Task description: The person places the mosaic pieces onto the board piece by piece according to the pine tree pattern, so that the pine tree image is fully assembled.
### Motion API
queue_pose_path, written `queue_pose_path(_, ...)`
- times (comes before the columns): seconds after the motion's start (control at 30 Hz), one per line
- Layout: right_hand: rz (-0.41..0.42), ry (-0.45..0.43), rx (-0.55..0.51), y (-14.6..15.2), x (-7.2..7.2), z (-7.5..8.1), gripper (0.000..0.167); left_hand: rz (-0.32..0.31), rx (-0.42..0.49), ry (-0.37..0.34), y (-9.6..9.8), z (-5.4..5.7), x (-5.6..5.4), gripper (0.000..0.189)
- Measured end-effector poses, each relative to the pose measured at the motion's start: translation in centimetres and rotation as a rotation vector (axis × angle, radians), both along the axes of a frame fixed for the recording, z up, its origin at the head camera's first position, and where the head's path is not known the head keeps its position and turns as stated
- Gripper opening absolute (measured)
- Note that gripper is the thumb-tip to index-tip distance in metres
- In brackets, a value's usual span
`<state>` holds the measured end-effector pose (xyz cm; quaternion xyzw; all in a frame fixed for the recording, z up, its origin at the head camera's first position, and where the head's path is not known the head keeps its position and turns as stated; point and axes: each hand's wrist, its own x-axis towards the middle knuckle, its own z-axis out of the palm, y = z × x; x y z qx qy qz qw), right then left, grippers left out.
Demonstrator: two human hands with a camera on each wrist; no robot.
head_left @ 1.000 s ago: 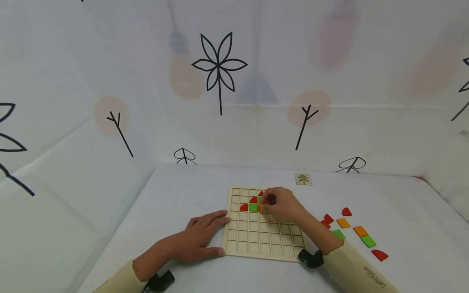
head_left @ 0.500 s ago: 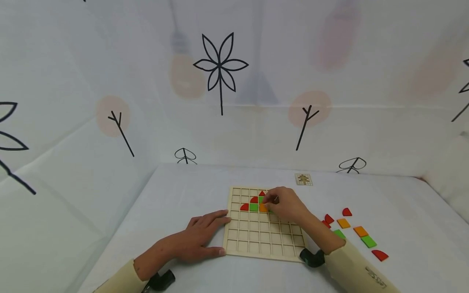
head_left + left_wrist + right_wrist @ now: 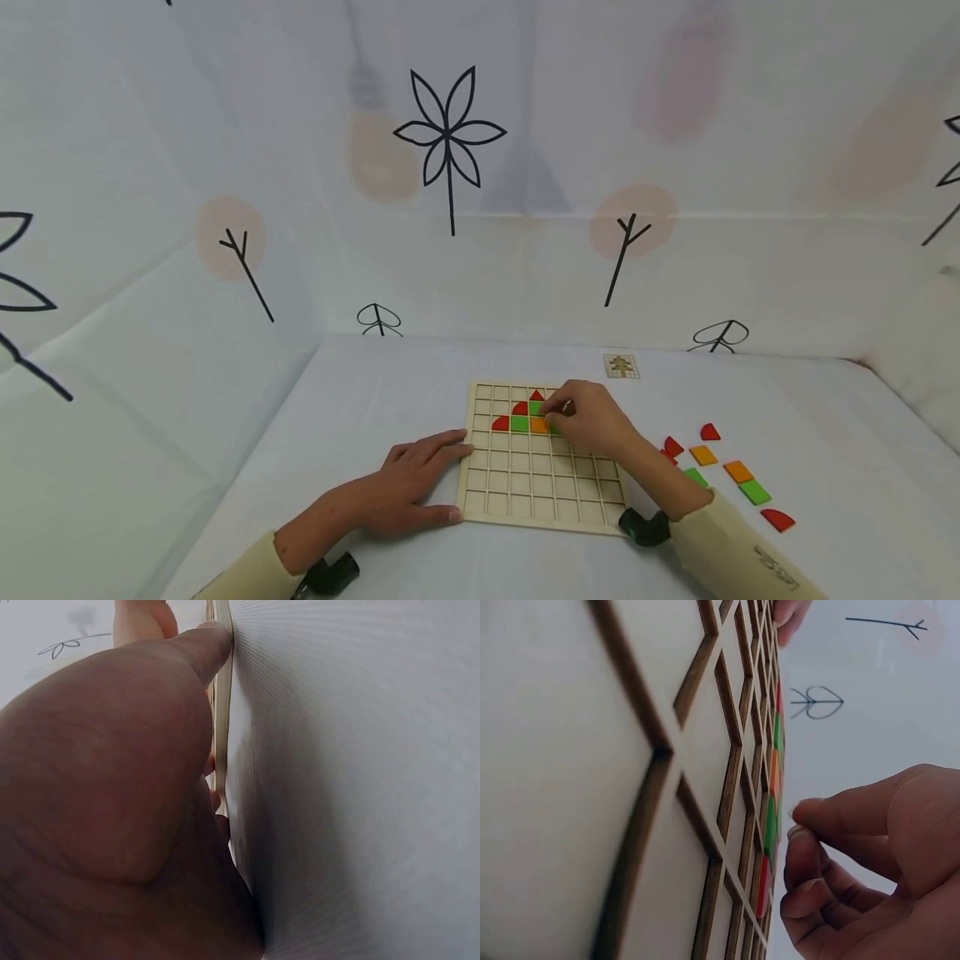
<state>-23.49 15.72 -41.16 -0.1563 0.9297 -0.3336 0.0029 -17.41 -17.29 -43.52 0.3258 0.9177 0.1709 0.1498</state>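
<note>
A pale wooden grid board lies on the white table, with red, green and orange tiles set in its upper cells. My left hand lies flat at its left side, fingertips and thumb at the edge. Over the upper right of the board is my right hand, fingers curled, near the orange square tile. In the right wrist view, thumb and forefinger tips almost meet just above the row of tiles, with nothing visible between them. A green tile and a red tile sit in that row.
Loose pieces lie right of the board, among them an orange square, a green square and a red quarter-round. A small card with a tree pattern lies behind the board. A patterned white cloth hangs behind the table.
My right hand has shifted slightly to the right, uncovering more of the orange tile and part of a green tile beside it. The left hand stays at the board's edge.
</note>
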Motion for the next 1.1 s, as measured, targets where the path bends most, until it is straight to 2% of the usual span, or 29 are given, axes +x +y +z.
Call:
queue_pose_path(0.17,0.014,0.006,-0.015,1.0,0.6,0.6,0.006,0.005,-0.004,-0.010,0.0,0.1,0.0,0.086)
queue_pose_path(0.53,-0.031,-0.017,0.013,3.5,2.5,1.1,0.003,0.001,-0.004,-0.013,0.0,0.2,-0.1,0.085)
queue_pose_path(1.0,-0.056,0.099,0.042,8.6,5.5,1.1,0.016,0.004,-0.004,-0.008,0.0,0.2,-0.1,0.085)
queue_pose_path(1.1,-0.073,0.100,0.059,9.6,5.9,1.1,0.016,0.006,-0.003,-0.008,0.0,0.2,0.0,0.085)
